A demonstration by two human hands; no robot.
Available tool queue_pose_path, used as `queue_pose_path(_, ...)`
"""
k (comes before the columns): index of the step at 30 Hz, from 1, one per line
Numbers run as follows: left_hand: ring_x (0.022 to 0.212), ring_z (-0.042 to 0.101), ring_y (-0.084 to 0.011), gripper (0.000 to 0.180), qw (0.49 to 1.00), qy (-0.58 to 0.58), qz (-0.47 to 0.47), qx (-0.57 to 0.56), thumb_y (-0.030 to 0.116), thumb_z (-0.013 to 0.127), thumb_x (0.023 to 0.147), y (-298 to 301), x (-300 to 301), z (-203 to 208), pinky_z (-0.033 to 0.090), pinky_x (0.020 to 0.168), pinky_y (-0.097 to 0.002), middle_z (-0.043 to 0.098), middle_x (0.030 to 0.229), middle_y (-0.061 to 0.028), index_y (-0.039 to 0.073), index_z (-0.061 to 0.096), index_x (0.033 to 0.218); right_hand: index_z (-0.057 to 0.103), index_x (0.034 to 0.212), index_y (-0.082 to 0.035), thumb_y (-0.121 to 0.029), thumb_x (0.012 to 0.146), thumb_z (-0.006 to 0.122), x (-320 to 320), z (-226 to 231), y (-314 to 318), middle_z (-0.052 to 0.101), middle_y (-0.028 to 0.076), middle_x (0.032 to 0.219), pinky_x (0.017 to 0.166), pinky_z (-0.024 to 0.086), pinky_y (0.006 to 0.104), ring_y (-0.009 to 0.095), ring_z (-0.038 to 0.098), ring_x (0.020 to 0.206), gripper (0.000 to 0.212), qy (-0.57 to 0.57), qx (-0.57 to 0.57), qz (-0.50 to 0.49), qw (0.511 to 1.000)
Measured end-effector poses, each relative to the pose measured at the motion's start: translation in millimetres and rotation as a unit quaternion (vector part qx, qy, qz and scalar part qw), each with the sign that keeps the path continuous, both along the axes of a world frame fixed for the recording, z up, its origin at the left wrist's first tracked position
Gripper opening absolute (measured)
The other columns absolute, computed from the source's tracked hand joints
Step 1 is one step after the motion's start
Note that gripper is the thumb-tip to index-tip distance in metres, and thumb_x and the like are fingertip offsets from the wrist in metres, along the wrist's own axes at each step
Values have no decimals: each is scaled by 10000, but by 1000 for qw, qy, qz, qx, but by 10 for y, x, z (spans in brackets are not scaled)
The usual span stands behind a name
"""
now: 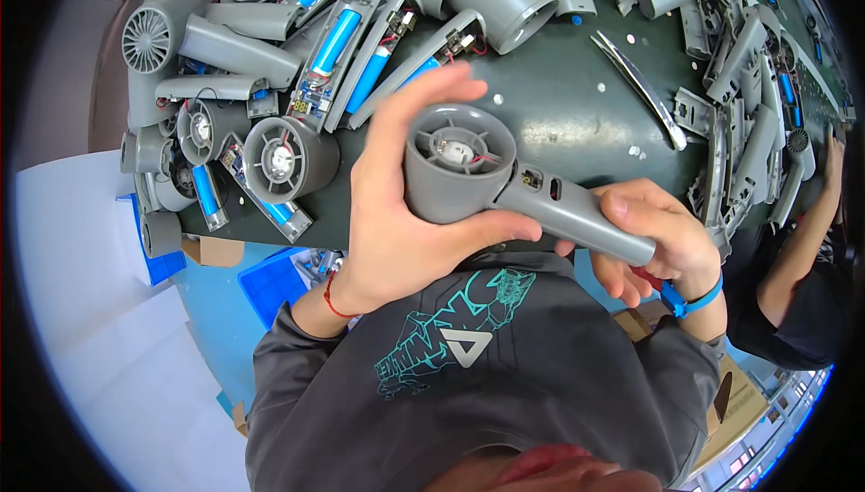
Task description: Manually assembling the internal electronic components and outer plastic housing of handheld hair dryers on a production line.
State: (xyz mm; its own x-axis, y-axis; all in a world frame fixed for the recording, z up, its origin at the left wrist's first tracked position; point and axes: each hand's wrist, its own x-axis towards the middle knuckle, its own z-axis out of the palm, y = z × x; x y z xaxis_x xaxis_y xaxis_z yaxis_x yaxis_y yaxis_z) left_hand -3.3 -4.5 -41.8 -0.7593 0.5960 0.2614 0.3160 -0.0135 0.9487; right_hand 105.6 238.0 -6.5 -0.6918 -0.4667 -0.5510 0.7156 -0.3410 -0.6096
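A grey handheld fan (457, 168) is held over the table's near edge, its round ducted head to the left and its handle (577, 220) slanting down to the right. Through the open face I see spokes, a white-silver hub and a red wire. My left hand (387, 204) cradles the fan head, thumb along the near side and fingers arching around the far left. Closed round the handle's end is my right hand (662, 231), its thumb on top. Two small slots show in the handle near the head. The fan's underside is hidden.
Fan heads (279, 159) and opened handles with blue cells (338, 41) crowd the table's left. Silver tweezers (640, 86) lie on the dark green tabletop (559, 113). Grey shell pieces (748, 132) pile up right, near another person's arm (806, 231). A blue bin (270, 285) stands below left.
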Motion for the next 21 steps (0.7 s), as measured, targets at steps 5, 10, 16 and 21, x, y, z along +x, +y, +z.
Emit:
queue_pose_path(5, 1108, 618, -168, 1023, 999, 34, -15, -38, 198, 1011, 567, -5, 23, -3, 516, 954, -318, 569, 1335, -128, 19, 455, 1407, 579, 1300, 109, -389, 987, 630, -5, 156, -120, 715, 171, 884, 490, 505, 255, 161, 674, 618, 590, 53, 140, -35, 988)
queue_pose_path(10, 1072, 624, -160, 939, 999, 19, -3, -49, 212, 1000, 597, 27, 42, 21, 520, 924, -307, 567, 1314, -111, 32, 481, 1360, 529, 1431, 38, -234, 829, 817, 31, 32, -178, 708, 115, 918, 703, 510, 359, 202, 668, 759, 720, 341, 318, -19, 884)
queue_pose_path(16, 1055, 621, -150, 886, 996, 3, 22, -86, 176, 982, 630, 57, 84, 114, 512, 921, -296, 577, 1297, -99, 29, 483, 1346, 566, 1369, 47, -224, 825, 784, 83, 57, -284, 645, 174, 887, 640, 502, 383, 333, 610, 682, 646, 439, 559, 54, 701)
queue_pose_path(21, 1080, 609, -156, 867, 993, -31, 34, -112, 129, 971, 625, 129, 28, 217, 499, 939, -303, 581, 1289, -96, 25, 492, 1340, 589, 1266, 80, -208, 856, 749, 23, -41, -232, 647, 167, 885, 611, 494, 406, 323, 618, 679, 526, 517, 580, 38, 629)
